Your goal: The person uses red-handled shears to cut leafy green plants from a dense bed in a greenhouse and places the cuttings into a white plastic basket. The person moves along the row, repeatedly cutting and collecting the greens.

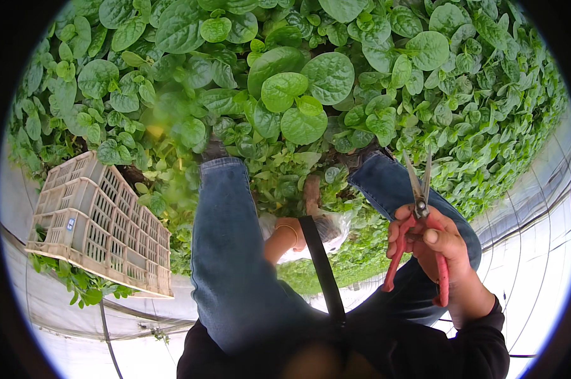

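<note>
My right hand (429, 239) holds red-handled garden scissors (421, 208), its fingers and thumb between the two handles. The metal blades stand slightly apart and point away from me, over my right knee. My left hand (291, 233), with a thin band at the wrist, reaches in between my legs beside my left thigh. It is against a clear plastic wrapping (340, 227) around a dark object; its fingers are largely hidden, so I cannot tell whether they grip. A short wooden piece (312, 193) protrudes from this bundle. Broad-leaved green plants (295, 94), resembling Malabar spinach, grow densely in front of me.
To my left stands a pale slatted plastic crate (110, 222), with cut leafy stems (89, 286) showing past its rim. A black strap (322, 270) hangs between my legs. Whitish plastic sheeting (527, 265) bounds the bed on the right. My jeans-clad legs (224, 237) are spread among the plants.
</note>
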`<act>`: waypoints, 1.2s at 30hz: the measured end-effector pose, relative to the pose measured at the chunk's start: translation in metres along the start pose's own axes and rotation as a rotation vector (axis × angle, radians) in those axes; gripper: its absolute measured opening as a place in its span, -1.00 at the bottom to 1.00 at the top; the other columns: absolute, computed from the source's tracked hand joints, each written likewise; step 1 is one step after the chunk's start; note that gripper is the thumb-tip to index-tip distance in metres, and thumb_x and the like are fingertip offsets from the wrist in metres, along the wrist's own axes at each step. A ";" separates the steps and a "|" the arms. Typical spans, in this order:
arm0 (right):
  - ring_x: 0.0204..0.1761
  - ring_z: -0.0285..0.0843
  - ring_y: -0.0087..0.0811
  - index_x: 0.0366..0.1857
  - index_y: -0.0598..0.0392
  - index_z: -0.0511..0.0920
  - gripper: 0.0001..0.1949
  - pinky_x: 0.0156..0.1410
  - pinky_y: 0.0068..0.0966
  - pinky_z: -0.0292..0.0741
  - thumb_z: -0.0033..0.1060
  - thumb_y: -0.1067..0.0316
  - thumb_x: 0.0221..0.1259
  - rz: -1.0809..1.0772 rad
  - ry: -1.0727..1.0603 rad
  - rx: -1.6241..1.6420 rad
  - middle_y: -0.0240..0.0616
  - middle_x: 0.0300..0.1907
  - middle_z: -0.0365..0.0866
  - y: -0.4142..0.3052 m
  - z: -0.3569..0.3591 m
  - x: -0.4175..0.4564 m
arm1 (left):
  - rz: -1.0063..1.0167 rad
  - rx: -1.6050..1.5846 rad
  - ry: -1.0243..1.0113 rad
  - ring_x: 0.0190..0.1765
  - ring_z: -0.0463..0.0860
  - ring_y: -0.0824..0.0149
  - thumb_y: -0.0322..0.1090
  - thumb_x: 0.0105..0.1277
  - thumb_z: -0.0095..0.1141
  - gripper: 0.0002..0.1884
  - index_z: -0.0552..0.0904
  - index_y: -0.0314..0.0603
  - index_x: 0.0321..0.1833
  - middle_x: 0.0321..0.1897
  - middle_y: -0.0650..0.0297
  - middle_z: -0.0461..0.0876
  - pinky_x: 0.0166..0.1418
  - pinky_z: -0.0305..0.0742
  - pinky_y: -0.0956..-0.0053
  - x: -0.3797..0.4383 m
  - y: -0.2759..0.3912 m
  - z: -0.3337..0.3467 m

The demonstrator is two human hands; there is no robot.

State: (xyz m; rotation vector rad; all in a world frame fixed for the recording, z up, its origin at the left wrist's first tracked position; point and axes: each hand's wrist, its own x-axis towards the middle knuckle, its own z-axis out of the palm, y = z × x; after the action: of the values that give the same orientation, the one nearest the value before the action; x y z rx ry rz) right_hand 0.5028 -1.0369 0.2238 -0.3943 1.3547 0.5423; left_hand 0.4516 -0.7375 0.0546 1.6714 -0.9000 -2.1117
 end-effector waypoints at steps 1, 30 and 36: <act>-0.14 0.57 -0.20 0.11 0.25 0.37 -0.45 0.08 -0.28 0.48 0.27 0.13 0.10 0.003 -0.005 0.009 -0.04 -0.14 0.53 0.000 0.001 0.001 | 0.002 -0.002 -0.007 0.21 0.45 0.04 0.13 0.03 0.27 -0.10 0.23 -0.08 0.42 0.28 0.05 0.38 0.19 0.34 0.12 -0.001 -0.001 0.002; -0.22 0.62 -0.23 0.10 0.23 0.42 -0.45 -0.03 -0.33 0.55 0.29 0.16 0.03 -0.394 -0.082 -0.361 -0.08 -0.19 0.60 -0.014 0.006 0.015 | 0.275 0.209 0.307 -0.07 0.59 0.15 0.01 0.18 0.14 -0.50 0.47 -0.15 0.07 -0.11 0.04 0.57 -0.01 0.45 0.27 -0.146 -0.080 -0.114; -0.24 0.59 -0.41 0.12 0.26 0.41 -0.49 -0.08 -0.49 0.51 0.22 0.19 0.12 -0.634 -0.114 -0.536 -0.25 -0.26 0.60 -0.032 0.004 0.025 | -0.137 0.543 0.893 -0.28 0.62 0.03 -0.21 0.21 0.17 -0.77 0.59 -0.24 -0.26 -0.38 0.09 0.62 -0.21 0.51 0.21 -0.111 -0.074 -0.230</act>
State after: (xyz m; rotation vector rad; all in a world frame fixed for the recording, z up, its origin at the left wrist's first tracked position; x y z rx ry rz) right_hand 0.5272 -1.0575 0.1990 -1.1648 0.8864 0.3761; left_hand 0.7111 -0.6823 0.0632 2.6434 -1.0838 -0.9536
